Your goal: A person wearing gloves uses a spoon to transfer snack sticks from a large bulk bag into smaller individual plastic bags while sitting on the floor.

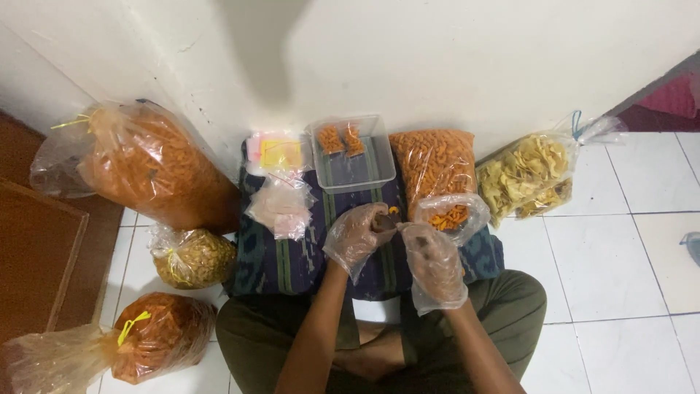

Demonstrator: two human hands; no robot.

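- white tiled floor [620,255] beside a white wall
- dark blue patterned cloth [292,259] spread on the floor
- on the cloth: clear plastic tub [362,171], bag of orange snacks [432,164], small clear packets [281,208]
- on the tiles: large orange snack bags [157,171] [157,335], bag of brown snacks [193,257], bag of yellow chips [523,174]

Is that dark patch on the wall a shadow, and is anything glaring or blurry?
Head view: a soft shadow falls on the white wall, probably the person's own; the clear container and the plastic gloves on the left hand and right hand catch mild sheen; focus is slightly soft throughout.
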